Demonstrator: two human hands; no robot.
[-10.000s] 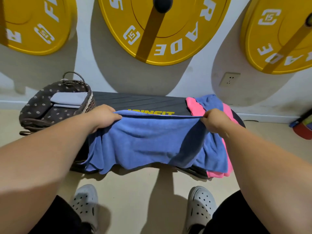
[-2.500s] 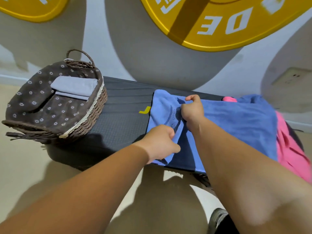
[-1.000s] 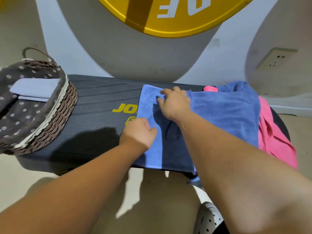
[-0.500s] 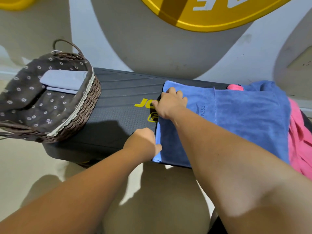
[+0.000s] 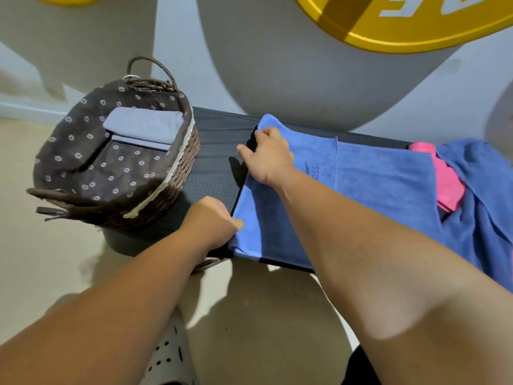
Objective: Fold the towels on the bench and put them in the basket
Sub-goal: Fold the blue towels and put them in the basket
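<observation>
Closest to me, at the bottom: my grey perforated shoe (image 5: 169, 357) on the beige floor (image 5: 41, 259), btwn my two forearms. My L hand (image 5: 211, 220) is at the near-left corner of the blue towel (image 5: 374, 184), fingers curled tight w/ the thumb tip against the cloth. It pinches the towel's left edge close to the front edge of the bench (image 5: 219, 151). The towel lies flat & folded across the dark bench. A stitched hem runs front to back approx mid-way, & there's a printed logo just right of my R wrist. My R hand (image 5: 268, 159) sits further back on the same towel, at its far-left corner: fingers bent, tips on the corner, thumb stuck out left past the edge over bare bench. Can't tell if it grips the edge or only presses on it. Left of the towel, on the bench's left end, stands the wicker basket (image 5: 177, 190) w/ brown daisy-print lining, near the towel but not touching, bare bench btwn them. Inside it, twd the back, a folded grey towel (image 5: 144, 126) lies flat. At the blue towel's right edge a pink towel (image 5: 447, 182) pokes out from under it. Over that a second blue towel (image 5: 483, 190) is bunched up & drapes off the bench's right end. Behind it all is the white wall (image 5: 177, 37), w/ a big yellow weight plate (image 5: 416, 31) top right & its large grey shadow below.
</observation>
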